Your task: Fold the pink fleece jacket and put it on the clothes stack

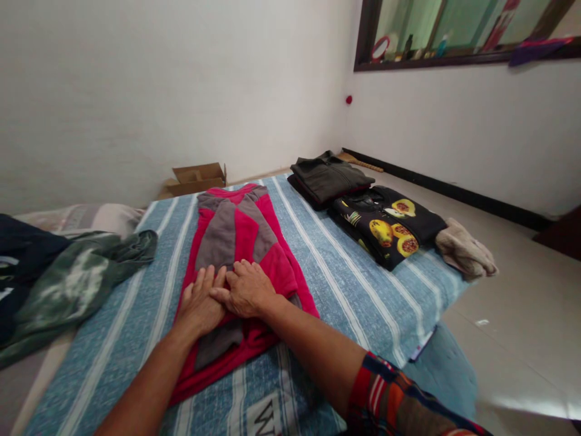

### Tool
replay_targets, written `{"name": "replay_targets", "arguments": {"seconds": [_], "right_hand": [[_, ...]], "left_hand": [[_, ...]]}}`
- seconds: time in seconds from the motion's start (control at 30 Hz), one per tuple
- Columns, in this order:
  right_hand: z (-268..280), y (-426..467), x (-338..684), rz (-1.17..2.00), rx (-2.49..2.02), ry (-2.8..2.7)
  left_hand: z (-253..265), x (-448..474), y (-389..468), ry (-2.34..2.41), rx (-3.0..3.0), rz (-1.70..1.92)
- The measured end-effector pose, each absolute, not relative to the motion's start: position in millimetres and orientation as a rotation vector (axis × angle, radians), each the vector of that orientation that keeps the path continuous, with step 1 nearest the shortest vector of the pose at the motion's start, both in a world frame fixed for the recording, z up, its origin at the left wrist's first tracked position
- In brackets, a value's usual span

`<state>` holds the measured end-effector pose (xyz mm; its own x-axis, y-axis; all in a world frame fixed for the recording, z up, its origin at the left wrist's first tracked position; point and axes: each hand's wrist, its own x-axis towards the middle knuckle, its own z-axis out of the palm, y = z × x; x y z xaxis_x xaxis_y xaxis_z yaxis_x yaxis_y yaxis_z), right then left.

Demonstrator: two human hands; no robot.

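A pink and grey long-sleeved top (267,242) lies partly folded on the blue striped bedspread (313,260), its sleeves laid over its body. My left hand (203,303) rests flat on the middle of the top, fingers stretched out. Beside it, my right hand (247,287) also presses on the fabric, fingers extended, its thumb touching the left hand. Neither hand grasps anything.
To the right lie a folded dark jacket (331,175), a black fruit-print garment (390,224) and a beige cloth (465,248) at the bed's edge. Green camouflage clothing (86,278) is heaped on the left. A cardboard box (197,177) stands by the wall.
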<state>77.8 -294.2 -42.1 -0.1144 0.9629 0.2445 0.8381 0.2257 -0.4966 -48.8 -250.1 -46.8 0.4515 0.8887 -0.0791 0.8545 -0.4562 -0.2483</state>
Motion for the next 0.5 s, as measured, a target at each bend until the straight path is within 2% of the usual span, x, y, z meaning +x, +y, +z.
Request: {"name": "replay_targets", "arguments": {"seconds": [0.5], "right_hand": [[-41.6,-297.1,81.3,0.301,-1.638,-2.013]], "left_hand": [[-45.5,-47.1,-252.0,-1.559,-2.546,0.276]]}}
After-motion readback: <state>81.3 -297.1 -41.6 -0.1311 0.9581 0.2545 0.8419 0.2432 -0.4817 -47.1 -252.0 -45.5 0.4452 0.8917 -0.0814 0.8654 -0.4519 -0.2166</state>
